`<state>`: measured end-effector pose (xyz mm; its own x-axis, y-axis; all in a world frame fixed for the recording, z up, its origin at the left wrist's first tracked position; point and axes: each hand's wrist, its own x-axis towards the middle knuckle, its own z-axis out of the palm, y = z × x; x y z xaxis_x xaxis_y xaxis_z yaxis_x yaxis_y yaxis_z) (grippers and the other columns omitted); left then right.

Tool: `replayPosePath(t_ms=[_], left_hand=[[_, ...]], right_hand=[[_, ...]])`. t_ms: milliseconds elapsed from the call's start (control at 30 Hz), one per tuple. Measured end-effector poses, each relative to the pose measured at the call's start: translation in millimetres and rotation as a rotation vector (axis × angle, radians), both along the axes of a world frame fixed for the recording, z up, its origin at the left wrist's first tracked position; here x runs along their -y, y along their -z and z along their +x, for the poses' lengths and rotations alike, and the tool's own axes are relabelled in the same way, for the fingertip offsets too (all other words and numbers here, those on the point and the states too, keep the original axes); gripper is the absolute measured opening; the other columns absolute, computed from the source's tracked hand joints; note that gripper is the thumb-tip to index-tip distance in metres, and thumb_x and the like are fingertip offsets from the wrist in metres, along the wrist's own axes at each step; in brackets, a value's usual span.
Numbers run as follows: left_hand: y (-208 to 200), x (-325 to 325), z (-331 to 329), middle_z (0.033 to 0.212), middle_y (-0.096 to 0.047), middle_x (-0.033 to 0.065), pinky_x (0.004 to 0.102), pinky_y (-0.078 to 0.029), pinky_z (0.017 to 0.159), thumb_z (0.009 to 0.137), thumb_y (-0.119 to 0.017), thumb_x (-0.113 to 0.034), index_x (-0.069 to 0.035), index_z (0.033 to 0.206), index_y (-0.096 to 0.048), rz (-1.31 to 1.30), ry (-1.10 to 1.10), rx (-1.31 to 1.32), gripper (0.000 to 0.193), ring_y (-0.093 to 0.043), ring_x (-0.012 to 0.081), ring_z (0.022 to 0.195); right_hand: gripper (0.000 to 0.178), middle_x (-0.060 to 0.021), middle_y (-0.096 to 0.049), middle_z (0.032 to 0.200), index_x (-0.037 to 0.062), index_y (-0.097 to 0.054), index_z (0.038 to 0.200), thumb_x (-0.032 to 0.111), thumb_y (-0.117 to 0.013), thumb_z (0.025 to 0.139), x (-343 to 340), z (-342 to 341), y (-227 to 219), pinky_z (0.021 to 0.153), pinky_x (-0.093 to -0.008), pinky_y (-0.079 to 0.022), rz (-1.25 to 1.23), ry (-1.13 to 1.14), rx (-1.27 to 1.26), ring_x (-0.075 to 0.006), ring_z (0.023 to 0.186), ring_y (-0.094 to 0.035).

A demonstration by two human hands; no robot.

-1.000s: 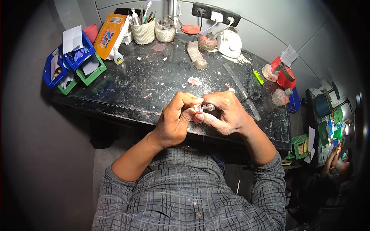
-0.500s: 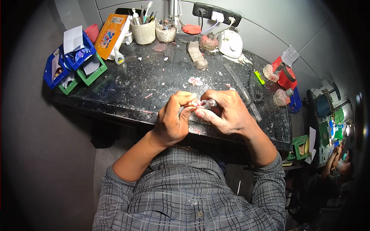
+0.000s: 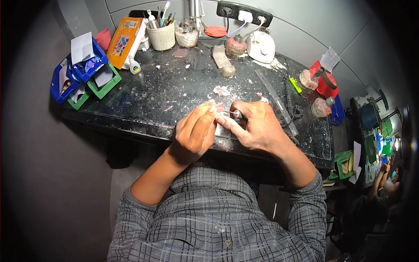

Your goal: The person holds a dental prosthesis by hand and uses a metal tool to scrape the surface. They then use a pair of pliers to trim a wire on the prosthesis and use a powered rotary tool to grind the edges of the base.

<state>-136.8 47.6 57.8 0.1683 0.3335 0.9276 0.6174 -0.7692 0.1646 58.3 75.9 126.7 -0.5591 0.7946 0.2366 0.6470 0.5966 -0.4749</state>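
The left hand [image 3: 194, 132] pinches a small pink piece [image 3: 219, 107]. The right hand [image 3: 261, 126] grips a grey tool [image 3: 237, 114] — tip toward the piece.

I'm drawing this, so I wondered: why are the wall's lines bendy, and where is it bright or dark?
Head view: the fisheye lens bends the lines on the grey wall; the picture's corners fade to black; the black desk is brightly lit just beyond the left hand and right hand, with dark shadow beneath it.

Bins [image 3: 82, 73] left on desk [image 3: 144, 98], ruler [image 3: 274, 97] right
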Motion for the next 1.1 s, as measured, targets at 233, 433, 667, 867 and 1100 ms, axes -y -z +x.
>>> replayPosePath(t_ms=[233,433,667,867,1100], left_hand=[[-1,-4,-3,0.102,-0.071,0.0279,0.0457,-0.064,0.086,0.080,-0.071,0.019,0.012,0.104,-0.064,0.007,0.038,-0.024,0.025,-0.075,0.0429,0.099],[-4,-3,-6,0.099,-0.072,0.0266,0.0465,-0.064,0.087,0.077,-0.070,0.019,0.013,0.101,-0.067,0.004,0.023,-0.060,0.025,-0.075,0.0433,0.099],[-5,-4,-7,0.099,-0.072,0.0254,0.0459,-0.064,0.087,0.077,-0.072,0.016,0.012,0.100,-0.068,0.001,0.003,-0.093,0.024,-0.075,0.0429,0.098],[-6,-3,-9,0.100,-0.072,0.0242,0.0451,-0.063,0.087,0.077,-0.073,0.015,0.012,0.102,-0.069,-0.011,-0.016,-0.117,0.025,-0.074,0.0423,0.100],[-2,-7,-12,0.102,-0.072,0.0230,0.0451,-0.062,0.086,0.075,-0.070,0.004,0.009,0.099,-0.071,0.016,-0.022,-0.132,0.024,-0.073,0.0398,0.101]], right_hand=[[0.056,-0.0242,-0.062,0.062,-0.0012,-0.061,0.072,0.049,-0.070,0.095,-2,1,4,0.063,-0.0512,-0.053,0.018,-0.027,-0.002,-0.0444,0.063,-0.067],[0.056,-0.0270,-0.063,0.064,-0.0029,-0.063,0.075,0.049,-0.068,0.096,-1,0,1,0.065,-0.0527,-0.054,-0.002,-0.016,0.057,-0.0460,0.065,-0.067],[0.058,-0.0293,-0.063,0.065,-0.0043,-0.064,0.077,0.050,-0.066,0.097,-2,0,6,0.066,-0.0547,-0.054,0.023,-0.010,0.071,-0.0477,0.067,-0.068],[0.059,-0.0292,-0.064,0.066,-0.0045,-0.065,0.078,0.051,-0.065,0.097,-3,-1,4,0.067,-0.0549,-0.055,0.036,0.008,0.102,-0.0479,0.068,-0.068],[0.059,-0.0287,-0.065,0.067,-0.0040,-0.066,0.079,0.052,-0.063,0.098,-2,-2,4,0.069,-0.0547,-0.055,0.025,0.016,0.109,-0.0477,0.069,-0.069]])
